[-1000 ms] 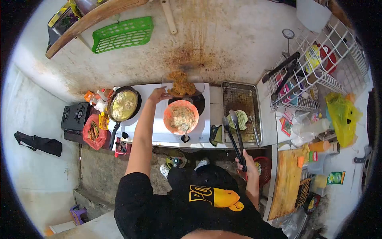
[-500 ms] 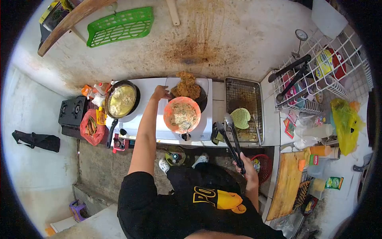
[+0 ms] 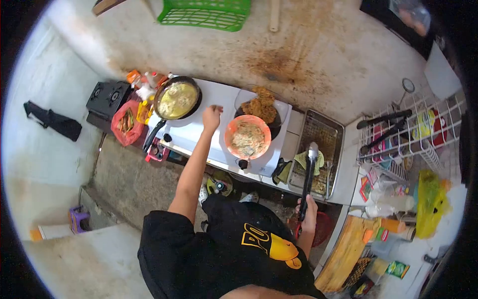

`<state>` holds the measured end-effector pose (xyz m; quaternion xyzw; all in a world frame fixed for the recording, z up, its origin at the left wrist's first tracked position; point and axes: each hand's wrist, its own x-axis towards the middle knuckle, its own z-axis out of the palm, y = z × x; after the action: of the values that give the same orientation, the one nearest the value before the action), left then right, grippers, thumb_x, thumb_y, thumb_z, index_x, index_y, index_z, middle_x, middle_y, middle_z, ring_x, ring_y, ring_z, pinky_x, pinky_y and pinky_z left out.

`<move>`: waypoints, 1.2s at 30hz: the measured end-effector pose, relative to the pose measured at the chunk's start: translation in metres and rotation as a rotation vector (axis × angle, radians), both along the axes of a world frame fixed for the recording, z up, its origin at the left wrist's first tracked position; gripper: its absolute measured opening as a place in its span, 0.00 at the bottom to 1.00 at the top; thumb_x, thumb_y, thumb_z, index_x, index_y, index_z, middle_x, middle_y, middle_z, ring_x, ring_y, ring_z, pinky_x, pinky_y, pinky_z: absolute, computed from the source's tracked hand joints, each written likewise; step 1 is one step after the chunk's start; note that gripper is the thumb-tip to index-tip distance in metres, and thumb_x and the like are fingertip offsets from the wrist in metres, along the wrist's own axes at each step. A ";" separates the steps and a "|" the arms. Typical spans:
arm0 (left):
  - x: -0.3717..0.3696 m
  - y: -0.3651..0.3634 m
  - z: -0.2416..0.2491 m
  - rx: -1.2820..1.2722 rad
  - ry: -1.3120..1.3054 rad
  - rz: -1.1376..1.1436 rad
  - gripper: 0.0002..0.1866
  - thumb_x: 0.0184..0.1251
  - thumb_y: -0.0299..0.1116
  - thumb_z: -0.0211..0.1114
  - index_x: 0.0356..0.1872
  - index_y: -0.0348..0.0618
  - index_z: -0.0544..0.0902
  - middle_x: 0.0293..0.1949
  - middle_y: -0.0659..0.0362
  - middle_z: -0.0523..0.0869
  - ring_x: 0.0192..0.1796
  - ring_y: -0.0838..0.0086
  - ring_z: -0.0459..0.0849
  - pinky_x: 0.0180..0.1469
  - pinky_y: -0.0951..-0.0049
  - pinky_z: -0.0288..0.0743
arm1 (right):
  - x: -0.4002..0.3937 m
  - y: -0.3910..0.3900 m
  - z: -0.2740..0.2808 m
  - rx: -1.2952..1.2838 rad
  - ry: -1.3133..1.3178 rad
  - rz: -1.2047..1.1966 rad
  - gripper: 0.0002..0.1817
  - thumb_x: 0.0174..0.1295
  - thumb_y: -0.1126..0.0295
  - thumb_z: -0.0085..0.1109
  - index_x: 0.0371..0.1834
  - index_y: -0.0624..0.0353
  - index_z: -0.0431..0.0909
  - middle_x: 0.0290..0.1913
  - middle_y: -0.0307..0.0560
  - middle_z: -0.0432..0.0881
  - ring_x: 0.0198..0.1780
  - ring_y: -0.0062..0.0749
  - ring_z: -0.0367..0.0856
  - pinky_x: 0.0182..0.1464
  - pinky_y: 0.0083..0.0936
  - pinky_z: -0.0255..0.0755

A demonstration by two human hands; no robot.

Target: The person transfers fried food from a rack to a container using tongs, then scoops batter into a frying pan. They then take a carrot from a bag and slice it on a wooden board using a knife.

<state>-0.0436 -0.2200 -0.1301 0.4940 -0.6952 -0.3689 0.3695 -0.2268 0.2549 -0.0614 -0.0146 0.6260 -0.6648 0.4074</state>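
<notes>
My left hand (image 3: pixel 212 117) is above the white stove top (image 3: pixel 199 139), between the frying pan and the plate of fried food. Its fingers look loosely curled, with nothing visible in them. In my right hand (image 3: pixel 309 212) is a pair of black-handled tongs (image 3: pixel 308 179), its metal tips together over the pale green perforated ladle (image 3: pixel 309 162). An orange bowl (image 3: pixel 228 133) of pale battered mixture stands on the stove's right half. Behind it, a clear plate (image 3: pixel 284 107) carries browned fried pieces (image 3: pixel 261 106). Pale pieces bubble in oil in the frying pan (image 3: pixel 158 102) on the left.
A metal tray with a wire rack (image 3: pixel 332 128) lies right of the stove. Further right are a white wire rack (image 3: pixel 388 149), bottles and a wooden board (image 3: pixel 338 254). A red bag (image 3: pixel 119 127) and a black burner (image 3: pixel 107 99) sit at left. A green basket (image 3: pixel 204 15) hangs above.
My left hand has come away from the plate's edge and moved left, toward the frying pan. The tongs in my right hand have swung upright and their tips have closed. The camera view has tilted.
</notes>
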 end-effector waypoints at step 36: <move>0.369 -0.033 -0.045 0.704 0.223 -0.007 0.25 0.68 0.49 0.59 0.44 0.30 0.79 0.29 0.55 0.83 0.27 0.73 0.82 0.27 0.73 0.78 | 0.231 -0.492 0.055 0.723 0.211 1.145 0.31 0.62 0.32 0.44 0.42 0.52 0.68 0.21 0.40 0.68 0.13 0.17 0.58 0.12 0.17 0.55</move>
<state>0.3255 -0.2530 -0.1751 0.5454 -0.4828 -0.6382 0.2493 0.0041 -0.2375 -0.0065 -0.2710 0.7386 -0.0888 0.6109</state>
